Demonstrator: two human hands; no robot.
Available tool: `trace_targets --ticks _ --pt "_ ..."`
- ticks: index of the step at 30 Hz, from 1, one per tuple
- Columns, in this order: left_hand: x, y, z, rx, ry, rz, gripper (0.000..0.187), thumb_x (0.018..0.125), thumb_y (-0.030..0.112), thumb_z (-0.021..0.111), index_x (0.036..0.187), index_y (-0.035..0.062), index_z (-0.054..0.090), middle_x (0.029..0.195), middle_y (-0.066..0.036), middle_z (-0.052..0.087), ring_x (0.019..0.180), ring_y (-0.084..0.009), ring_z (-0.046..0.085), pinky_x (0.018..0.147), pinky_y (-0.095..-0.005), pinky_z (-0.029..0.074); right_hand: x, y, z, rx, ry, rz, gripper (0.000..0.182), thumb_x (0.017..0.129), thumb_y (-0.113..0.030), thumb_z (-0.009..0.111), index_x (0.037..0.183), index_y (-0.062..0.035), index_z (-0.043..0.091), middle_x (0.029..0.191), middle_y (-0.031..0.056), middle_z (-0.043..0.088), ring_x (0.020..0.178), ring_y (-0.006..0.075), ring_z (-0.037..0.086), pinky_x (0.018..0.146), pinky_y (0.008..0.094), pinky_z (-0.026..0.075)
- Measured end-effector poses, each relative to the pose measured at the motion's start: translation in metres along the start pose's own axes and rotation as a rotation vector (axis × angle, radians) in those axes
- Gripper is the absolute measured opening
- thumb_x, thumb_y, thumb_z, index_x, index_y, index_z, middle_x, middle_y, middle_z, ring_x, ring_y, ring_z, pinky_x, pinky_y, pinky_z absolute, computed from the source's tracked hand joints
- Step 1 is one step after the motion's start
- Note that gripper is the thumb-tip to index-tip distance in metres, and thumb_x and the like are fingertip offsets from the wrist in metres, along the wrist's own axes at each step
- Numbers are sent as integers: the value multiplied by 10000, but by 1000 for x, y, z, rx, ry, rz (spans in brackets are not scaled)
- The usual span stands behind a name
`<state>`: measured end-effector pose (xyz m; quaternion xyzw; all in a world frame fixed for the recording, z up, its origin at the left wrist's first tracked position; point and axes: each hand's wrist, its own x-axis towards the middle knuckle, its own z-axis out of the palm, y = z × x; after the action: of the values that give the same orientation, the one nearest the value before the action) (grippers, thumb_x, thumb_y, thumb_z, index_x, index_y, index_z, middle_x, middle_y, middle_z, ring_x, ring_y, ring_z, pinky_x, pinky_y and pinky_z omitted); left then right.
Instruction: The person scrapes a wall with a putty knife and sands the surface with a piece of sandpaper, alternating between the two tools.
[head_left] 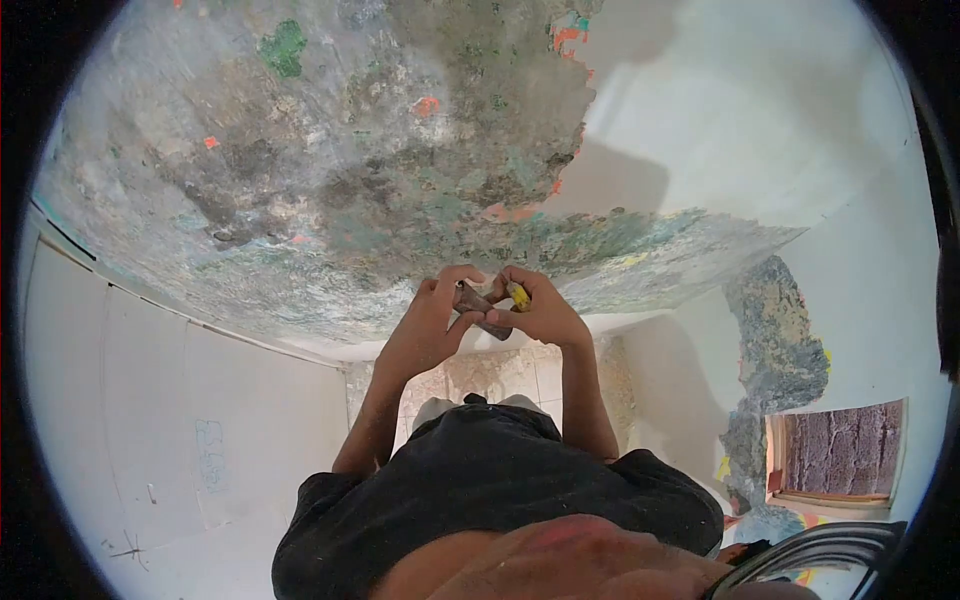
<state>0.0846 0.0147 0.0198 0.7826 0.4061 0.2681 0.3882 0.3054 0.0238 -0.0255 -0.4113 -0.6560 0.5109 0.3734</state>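
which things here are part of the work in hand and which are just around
In hand:
- left hand and right hand, both gripping a dark tool with a yellow part
- scraped wall patch right by the hands

Just around:
- white wall
- window opening
- tiled floor

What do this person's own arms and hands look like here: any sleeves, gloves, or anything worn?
Both arms are bare from the short black sleeves of a T-shirt down. The left hand and right hand are ungloved, with no watch, band or ring visible. The fingers look bare, with no tape or markings.
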Motion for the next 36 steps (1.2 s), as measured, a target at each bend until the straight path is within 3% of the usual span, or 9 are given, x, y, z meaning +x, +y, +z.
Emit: trace_targets --ticks 2,5,8,11,16,20,22,26,36 --pt "-2 14 -9 73 -62 19 531 883 -5 651 1335 73 384 1277 -178 525 1088 -288 639 941 -407 468 -2 4 4 127 6 -7 388 737 -193 854 921 -51 544 844 9 580 797 94 501 705 277 442" --pt "-1 5 -10 -18 -111 79 577 890 110 656 1372 119 340 979 -173 711 1045 -372 619 1009 -426 340 -9 0 8 157 33 -8 421 720 -222 878 906 -62 536 810 -17 514 770 92 469 689 274 425" --pt "1 13 -13 61 -37 45 586 872 100 678 1363 104 358 1032 -169 688 1057 -381 613 1006 -430 349 -15 -6 16 211 152 51 430 736 -215 875 935 -71 522 839 -21 483 759 82 461 652 246 416" --pt "11 2 6 199 363 181 503 867 81 704 1298 69 444 1263 -123 543 1080 -280 605 973 -390 434 -17 1 23 319 398 75 435 769 -179 848 1034 -57 525 893 2 527 799 87 513 664 238 451" --pt "-2 -18 51 -334 165 -38 309 911 36 643 1190 35 511 1156 -82 584 1010 -175 608 880 -319 485 -12 -25 36 494 764 -232 558 811 -95 791 1244 -24 447 1039 69 572 927 132 593 773 271 512" --pt "-6 -7 72 -578 13 -5 287 936 55 619 1200 12 513 1064 -102 628 961 -196 652 857 -341 517 -5 -4 43 319 744 -401 637 820 -38 770 1323 -59 380 890 40 585 650 78 577 497 206 449" --pt "-9 -6 71 -521 10 24 293 944 49 606 1213 -7 505 1064 -117 633 946 -203 661 857 -347 521 -3 -12 47 187 729 -501 666 815 -27 771 1342 -69 367 925 46 583 728 97 602 564 213 482" --pt "-7 -20 75 -475 -50 72 316 956 65 590 1241 -28 491 1055 -139 646 906 -210 672 830 -352 522 -22 -52 41 557 522 -280 665 801 -16 766 1317 -97 355 1054 78 568 953 128 591 801 280 508" --pt "-21 -13 73 -573 -228 192 355 940 143 602 1239 -23 508 1000 -127 648 890 -203 651 814 -357 515 -28 -72 34 440 510 -412 672 790 57 747 1312 -112 358 1047 73 594 942 140 625 814 275 528"
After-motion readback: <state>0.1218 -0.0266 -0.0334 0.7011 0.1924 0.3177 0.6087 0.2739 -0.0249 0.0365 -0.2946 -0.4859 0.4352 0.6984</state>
